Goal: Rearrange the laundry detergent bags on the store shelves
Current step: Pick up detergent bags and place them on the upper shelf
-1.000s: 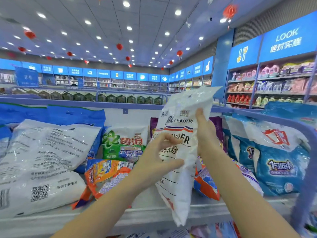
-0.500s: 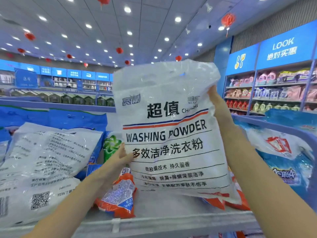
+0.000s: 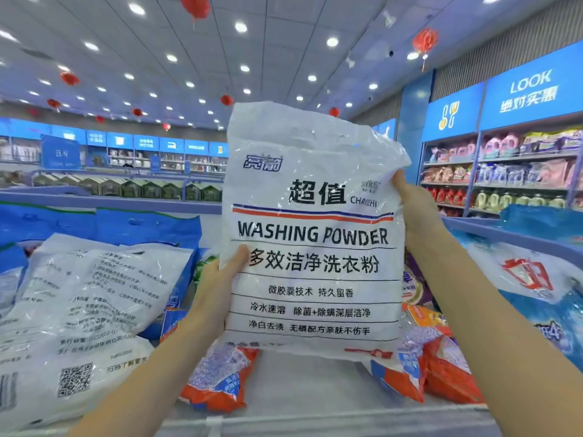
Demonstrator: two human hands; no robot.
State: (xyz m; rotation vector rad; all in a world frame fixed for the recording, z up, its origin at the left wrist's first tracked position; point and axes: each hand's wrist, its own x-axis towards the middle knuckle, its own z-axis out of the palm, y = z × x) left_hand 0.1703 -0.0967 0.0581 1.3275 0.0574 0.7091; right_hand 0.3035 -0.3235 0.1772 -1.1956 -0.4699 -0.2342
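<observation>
White plastic bag (image 3: 312, 234) of washing powder hangs upright over the shelf (image 3: 315, 408). My left hand (image 3: 217, 294) has its grip pinching the left edge, and my right hand (image 3: 413, 212) the right edge. Orange bags (image 3: 217, 383) lie beneath, a big sack (image 3: 88, 310) lies left, and blue bags (image 3: 536, 313) lie right.

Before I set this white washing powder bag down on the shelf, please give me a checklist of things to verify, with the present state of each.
1. Two-handed grip: ok. The left hand holds the left edge of the white washing powder bag, the right hand its right edge.
2. Bag upright, front print facing you: ok.
3. Bare shelf below the bag: ok, a free patch lies between the orange bags.
4. Patch wide enough for the bag: cannot tell.
5. Bag sealed, no leak: cannot tell, its back is hidden.
</observation>
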